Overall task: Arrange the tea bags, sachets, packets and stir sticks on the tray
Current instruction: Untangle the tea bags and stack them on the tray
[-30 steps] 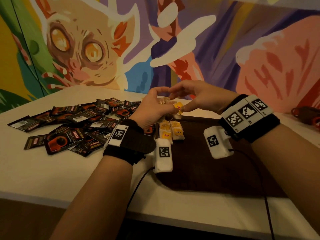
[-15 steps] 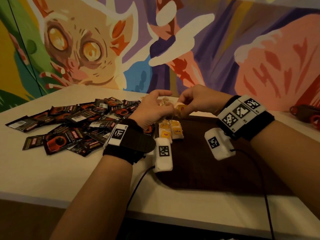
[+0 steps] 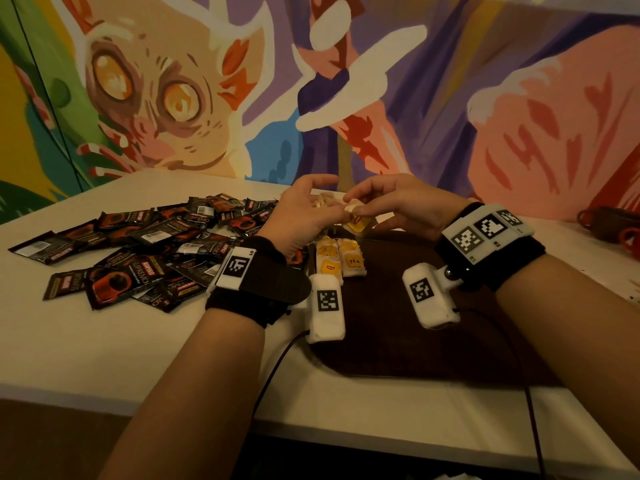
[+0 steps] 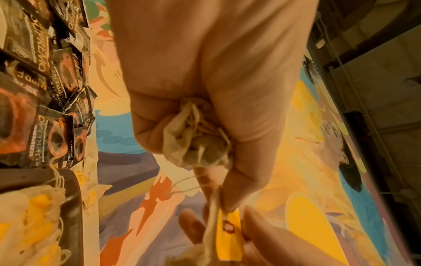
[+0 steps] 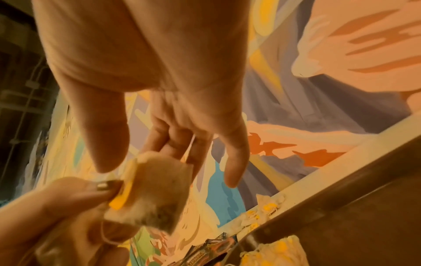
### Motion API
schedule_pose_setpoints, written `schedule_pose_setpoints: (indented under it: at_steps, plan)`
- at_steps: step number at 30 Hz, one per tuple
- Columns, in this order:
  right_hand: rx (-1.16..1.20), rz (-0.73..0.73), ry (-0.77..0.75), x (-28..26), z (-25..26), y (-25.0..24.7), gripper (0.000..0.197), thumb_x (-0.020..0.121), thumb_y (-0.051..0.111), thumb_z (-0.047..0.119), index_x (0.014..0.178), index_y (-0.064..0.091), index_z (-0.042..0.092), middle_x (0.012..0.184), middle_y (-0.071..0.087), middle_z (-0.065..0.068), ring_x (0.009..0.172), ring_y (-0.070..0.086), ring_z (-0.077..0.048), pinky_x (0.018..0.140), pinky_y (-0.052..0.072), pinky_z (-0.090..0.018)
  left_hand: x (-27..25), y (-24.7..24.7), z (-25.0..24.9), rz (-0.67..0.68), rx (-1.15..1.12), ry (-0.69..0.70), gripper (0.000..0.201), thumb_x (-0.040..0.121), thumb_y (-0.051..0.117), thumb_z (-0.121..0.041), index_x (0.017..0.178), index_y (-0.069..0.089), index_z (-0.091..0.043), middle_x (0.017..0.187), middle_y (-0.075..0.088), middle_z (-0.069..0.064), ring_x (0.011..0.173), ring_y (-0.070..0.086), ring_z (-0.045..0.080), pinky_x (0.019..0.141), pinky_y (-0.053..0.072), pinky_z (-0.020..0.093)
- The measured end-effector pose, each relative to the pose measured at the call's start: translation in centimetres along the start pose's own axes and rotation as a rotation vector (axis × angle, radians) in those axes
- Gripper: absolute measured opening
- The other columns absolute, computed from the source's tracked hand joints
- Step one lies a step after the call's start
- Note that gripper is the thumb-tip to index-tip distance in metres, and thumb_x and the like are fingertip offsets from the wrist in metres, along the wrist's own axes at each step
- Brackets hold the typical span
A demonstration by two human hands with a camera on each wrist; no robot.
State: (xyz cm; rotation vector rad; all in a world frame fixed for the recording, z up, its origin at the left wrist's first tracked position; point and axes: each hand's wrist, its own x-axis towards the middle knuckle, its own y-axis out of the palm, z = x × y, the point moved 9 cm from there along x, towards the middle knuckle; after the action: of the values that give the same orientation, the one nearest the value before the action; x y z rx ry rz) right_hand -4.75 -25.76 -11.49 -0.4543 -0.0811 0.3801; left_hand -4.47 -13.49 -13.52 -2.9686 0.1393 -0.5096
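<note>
Between the two hands, above the far left corner of the tray (image 3: 398, 327): one tea bag (image 3: 352, 206), pinched at its top by the thumb and fingers of the right hand (image 3: 401, 206), its yellow tag (image 3: 358, 222) hanging just below the pinch. Change noted: a second ago the tag sat close against the left hand; it now hangs clear below the right-hand pinch, and both hands have drifted slightly apart, so the bag appears to be coming free of the bundle. Left hand (image 3: 301, 220): fingers curled round a bunch of further tea bags (image 4: 196, 136) and strings; one fingertip meets the tag. Below the grip, on the tray: two tea bags (image 3: 337, 259) laid side by side, tags up. Remainder of tray: bare dark surface. Left of the grip, on the table (image 3: 104, 348): loose heap of dark coffee sachets (image 3: 145, 258), none yet on the tray. Beyond the grip, off the tray's far edge: more tea bags (image 5: 264, 210), small in the right wrist view. Stir sticks: none seen. Judgement: early stage; the separated bag is likely bound for the row beside the two laid ones.
</note>
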Motion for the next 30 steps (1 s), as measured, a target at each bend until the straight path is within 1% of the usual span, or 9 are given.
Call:
schedule_pose_setpoints:
  at_steps: [4, 8, 11, 12, 16, 21, 25, 27, 30]
  plan:
    - [-0.129, -0.012, 0.022, 0.1, -0.2, -0.3, 0.013, 0.083, 0.063, 0.001, 0.094, 0.066, 0.007, 0.093, 0.066, -0.008, 0.090, 0.062, -0.020, 0.082, 0.050, -0.032, 0.0, 0.0, -0.1, -0.003, 0.023, 0.010, 0.056, 0.076, 0.073, -0.003, 0.126, 0.051, -0.015, 0.089, 0.065, -0.001, 0.076, 0.061, 0.003, 0.064, 0.051, 0.013]
    - [-0.348, -0.041, 0.039, 0.2, -0.3, -0.4, 0.004, 0.081, 0.069, 0.007, 0.084, 0.067, 0.008, 0.080, 0.063, 0.000, 0.075, 0.057, -0.008, 0.064, 0.045, -0.019, 0.3, -0.1, 0.2, 0.003, 0.051, 0.002, 0.057, 0.075, 0.075, -0.008, 0.126, 0.052, -0.015, 0.098, 0.064, 0.001, 0.079, 0.061, 0.005, 0.061, 0.050, 0.013]
    - [-0.390, -0.030, 0.129, 0.5, -1.6, -0.4, 0.008, 0.080, 0.069, 0.005, 0.078, 0.065, 0.011, 0.077, 0.062, -0.001, 0.069, 0.054, -0.009, 0.059, 0.043, -0.018, 0.4, -0.4, 0.4, -0.039, 0.057, -0.005, 0.047, 0.078, 0.076, -0.020, 0.121, 0.054, -0.019, 0.104, 0.059, -0.003, 0.087, 0.057, 0.004, 0.061, 0.048, 0.007]
    - [-0.369, -0.020, 0.181, 0.7, -2.4, -0.3, 0.008, 0.080, 0.069, 0.004, 0.077, 0.064, 0.010, 0.077, 0.063, -0.002, 0.068, 0.055, -0.010, 0.058, 0.045, -0.019, 0.4, -0.7, 0.6, -0.061, 0.032, -0.018, 0.044, 0.079, 0.075, -0.023, 0.118, 0.056, -0.021, 0.106, 0.060, -0.002, 0.091, 0.058, 0.006, 0.068, 0.048, 0.008]
    - [-0.183, 0.034, 0.410, 0.6, -6.4, 0.5, 0.010, 0.082, 0.062, -0.006, 0.080, 0.062, 0.004, 0.069, 0.064, -0.007, 0.059, 0.061, -0.013, 0.048, 0.050, -0.017, 0.4, -1.2, 1.4, -0.113, -0.091, -0.102, 0.029, 0.079, 0.074, -0.026, 0.105, 0.059, -0.026, 0.117, 0.062, 0.010, 0.111, 0.058, 0.021, 0.098, 0.047, 0.039]
    - [-0.245, 0.031, 0.558, 0.6, -8.4, 1.0, 0.011, 0.088, 0.056, -0.004, 0.084, 0.061, 0.005, 0.076, 0.055, -0.010, 0.067, 0.054, -0.015, 0.046, 0.049, -0.016, 0.5, -1.1, 1.8, -0.105, -0.146, -0.150, 0.023, 0.082, 0.072, -0.024, 0.102, 0.060, -0.024, 0.103, 0.066, 0.007, 0.105, 0.061, 0.020, 0.101, 0.045, 0.043]
    - [-0.329, 0.005, 0.622, 1.2, -8.9, 0.9, 0.030, 0.091, 0.055, 0.000, 0.121, 0.058, -0.001, 0.079, 0.054, -0.008, 0.069, 0.051, -0.015, 0.057, 0.050, -0.019, 0.6, -1.1, 2.1, -0.102, -0.165, -0.169, 0.023, 0.083, 0.071, -0.023, 0.104, 0.060, -0.022, 0.096, 0.067, 0.004, 0.102, 0.062, 0.018, 0.100, 0.046, 0.042]
    - [-0.411, 0.000, 0.629, 1.6, -8.9, 0.6, 0.029, 0.091, 0.057, 0.004, 0.119, 0.059, 0.000, 0.080, 0.056, -0.007, 0.070, 0.052, -0.015, 0.067, 0.049, -0.023, 0.7, -1.2, 2.2, -0.101, -0.172, -0.174, 0.022, 0.083, 0.071, -0.023, 0.102, 0.060, -0.022, 0.092, 0.067, 0.002, 0.101, 0.062, 0.018, 0.100, 0.046, 0.043]
    - [-0.359, -0.012, 0.648, 1.8, -9.2, 0.2, 0.020, 0.090, 0.058, 0.004, 0.110, 0.062, 0.004, 0.081, 0.058, -0.008, 0.069, 0.055, -0.016, 0.057, 0.048, -0.023, 0.7, -1.2, 2.3, -0.104, -0.171, -0.177, 0.023, 0.084, 0.070, -0.024, 0.104, 0.060, -0.021, 0.089, 0.067, 0.001, 0.102, 0.062, 0.018, 0.101, 0.045, 0.043]
